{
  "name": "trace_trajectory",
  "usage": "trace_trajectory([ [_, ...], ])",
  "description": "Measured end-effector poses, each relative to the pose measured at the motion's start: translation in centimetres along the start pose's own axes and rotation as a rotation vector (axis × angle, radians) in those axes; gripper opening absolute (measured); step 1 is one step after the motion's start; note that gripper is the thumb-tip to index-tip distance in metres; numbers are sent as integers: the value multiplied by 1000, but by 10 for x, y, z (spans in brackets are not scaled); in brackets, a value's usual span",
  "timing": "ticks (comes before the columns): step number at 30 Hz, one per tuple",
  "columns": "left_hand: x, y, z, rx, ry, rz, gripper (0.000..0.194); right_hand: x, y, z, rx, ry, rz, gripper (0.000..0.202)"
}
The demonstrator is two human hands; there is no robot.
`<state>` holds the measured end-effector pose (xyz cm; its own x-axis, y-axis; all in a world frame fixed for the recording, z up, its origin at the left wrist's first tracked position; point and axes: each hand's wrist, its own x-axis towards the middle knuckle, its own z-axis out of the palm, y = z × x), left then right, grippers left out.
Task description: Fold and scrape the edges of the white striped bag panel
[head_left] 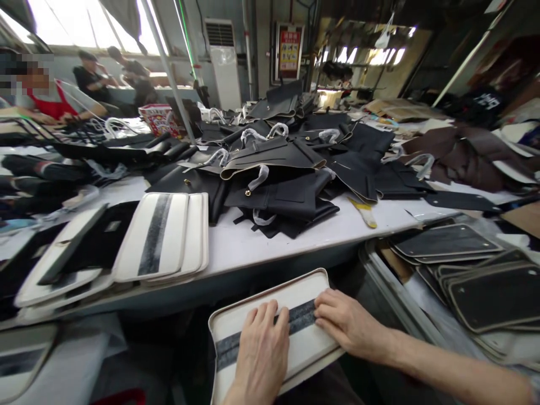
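A white bag panel [295, 298] with rounded corners, a raised rim and a dark stripe lies tilted in front of me, below the table edge. My left hand [264, 349] rests on its left half, fingers stretched out over the stripe. At the panel's right end, my right hand [352, 323] is closed, with bent fingers pressed together on the stripe and the palm over the edge. Its thumb is hidden. Similar white panels [169, 236] are stacked on the table to the left, beside a partly unfolded piece with black lining [103, 236].
Black leather bag pieces [278, 191] with plastic-wrapped handles are heaped across the white table [248, 247]. To the right, dark panels [493, 287] are piled in a bin. A yellow-handled tool [363, 214] lies near the table edge. A person in a red apron [50, 101] sits far left.
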<state>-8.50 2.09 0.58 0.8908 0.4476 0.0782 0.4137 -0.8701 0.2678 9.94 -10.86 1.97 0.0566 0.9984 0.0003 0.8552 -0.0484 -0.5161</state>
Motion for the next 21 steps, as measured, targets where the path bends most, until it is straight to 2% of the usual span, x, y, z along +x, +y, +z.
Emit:
trace_trajectory([
  [2,6,3,0,4,17,12,18,8,9,-8,103,95,54,24],
  [4,13,6,0,-8,25,37,15,19,25,-18,224,269,155,29],
  [6,17,10,-2,-30,-13,47,11,29,44,-24,303,425,289,31],
  [8,20,13,-3,-64,-67,43,12,34,60,-25,336,500,393,32],
  [11,20,11,-4,-97,-99,69,19,29,67,-20,363,499,438,28],
  [16,17,7,2,-71,-92,117,32,4,46,-12,401,493,351,19],
  [21,8,11,4,-49,-75,135,33,-16,42,-10,460,520,404,16],
])
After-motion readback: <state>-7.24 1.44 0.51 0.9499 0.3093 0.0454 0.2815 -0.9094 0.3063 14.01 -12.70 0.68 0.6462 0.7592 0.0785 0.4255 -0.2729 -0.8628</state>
